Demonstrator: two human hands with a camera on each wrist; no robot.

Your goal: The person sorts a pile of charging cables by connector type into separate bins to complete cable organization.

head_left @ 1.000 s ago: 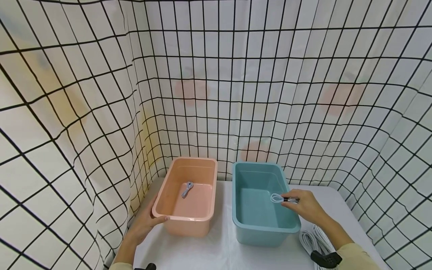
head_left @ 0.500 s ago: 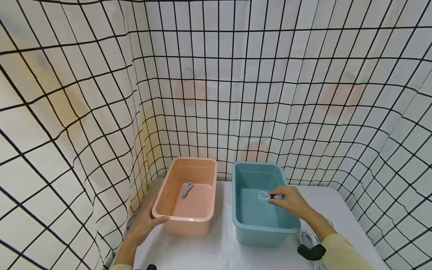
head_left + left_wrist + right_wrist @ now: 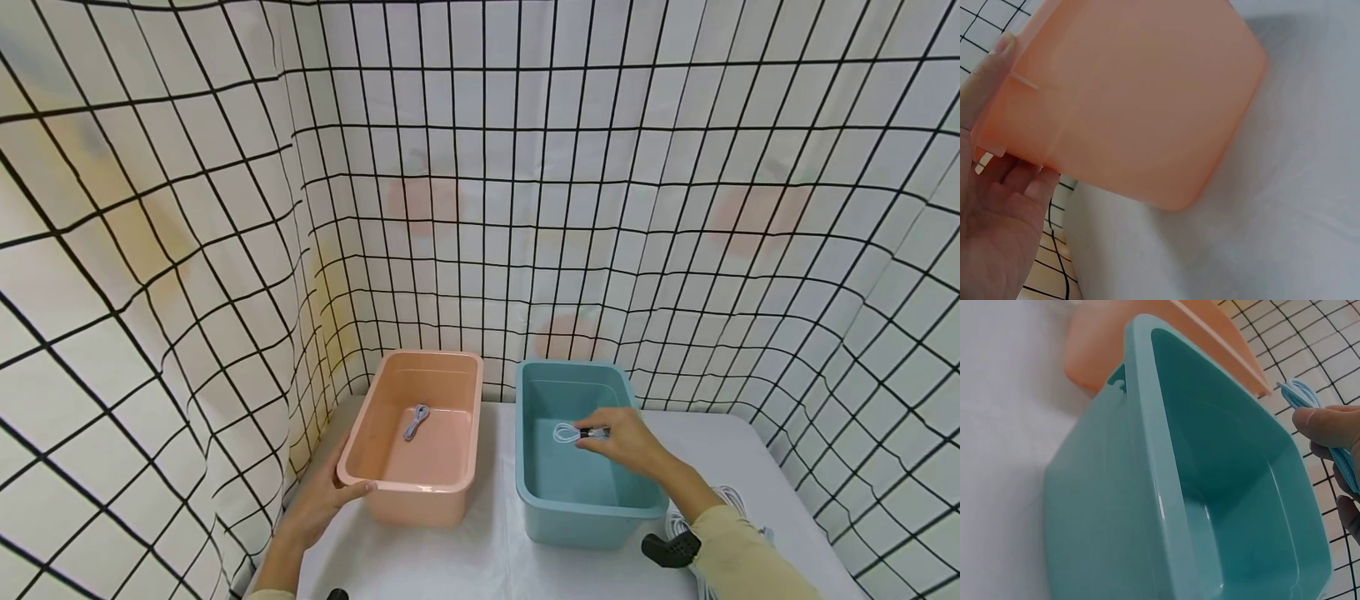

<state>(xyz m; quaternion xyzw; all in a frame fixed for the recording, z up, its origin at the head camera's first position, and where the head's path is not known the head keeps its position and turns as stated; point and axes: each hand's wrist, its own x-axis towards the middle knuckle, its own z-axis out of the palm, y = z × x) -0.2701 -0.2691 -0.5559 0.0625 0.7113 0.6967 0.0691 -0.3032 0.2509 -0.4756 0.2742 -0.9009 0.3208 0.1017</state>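
My right hand (image 3: 618,437) pinches a small coiled white cable (image 3: 570,432) and holds it above the inside of the teal bin (image 3: 585,521). In the right wrist view the cable (image 3: 1310,403) shows between my fingers (image 3: 1325,425) over the teal bin (image 3: 1147,462). My left hand (image 3: 322,500) grips the near left corner of the pink bin (image 3: 420,508), thumb on its rim; the left wrist view has my fingers (image 3: 997,206) under the pink bin's (image 3: 1135,100) lip. A grey coiled cable (image 3: 416,421) lies inside the pink bin.
Both bins stand side by side on a white tabletop (image 3: 487,550). A pile of white cables (image 3: 701,512) lies right of the teal bin. Grid-patterned curtains (image 3: 525,208) close in the back and left sides.
My right hand has carried the coiled cable leftward, from the teal bin's right rim to over its middle. The left hand has stayed on the pink bin.
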